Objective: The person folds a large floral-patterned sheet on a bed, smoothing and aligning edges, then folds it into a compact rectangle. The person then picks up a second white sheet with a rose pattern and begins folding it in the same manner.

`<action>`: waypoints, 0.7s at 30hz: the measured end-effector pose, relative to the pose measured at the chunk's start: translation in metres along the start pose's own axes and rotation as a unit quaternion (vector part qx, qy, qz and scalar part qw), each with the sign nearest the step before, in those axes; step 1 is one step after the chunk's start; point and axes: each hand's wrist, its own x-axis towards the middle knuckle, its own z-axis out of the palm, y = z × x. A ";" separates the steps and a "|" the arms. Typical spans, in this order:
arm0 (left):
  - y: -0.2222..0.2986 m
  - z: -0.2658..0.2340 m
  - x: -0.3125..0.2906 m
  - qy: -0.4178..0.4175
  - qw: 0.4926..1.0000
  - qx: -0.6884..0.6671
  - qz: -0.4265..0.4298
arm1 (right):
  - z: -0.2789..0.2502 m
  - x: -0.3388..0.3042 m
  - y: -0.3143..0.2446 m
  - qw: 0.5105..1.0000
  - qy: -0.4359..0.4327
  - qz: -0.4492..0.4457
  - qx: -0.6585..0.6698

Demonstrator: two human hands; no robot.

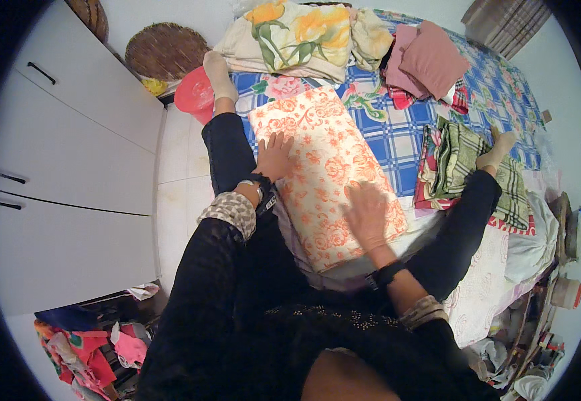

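Note:
Between my outstretched legs lies a folded cream cloth with an orange flower print, flattened into a long rectangle. My left hand rests at its left edge, fingers spread and holding nothing. Over the right part of the cloth is my right hand, palm down with the fingers stretched out and slightly blurred. Whether that palm presses on the fabric or hovers just over it, I cannot tell. Each wrist wears a dark band.
A blue checked, flowered bedsheet spreads beneath. Folded yellow-flowered bedding, pink folded cloths and a green plaid blanket lie around. A red bucket stands beside the bed, near white cabinets. Cluttered shelves line the right.

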 end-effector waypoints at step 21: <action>-0.064 0.033 0.142 0.121 0.993 -0.016 -0.010 | 0.045 -0.031 -0.045 0.923 -0.199 -0.320 0.084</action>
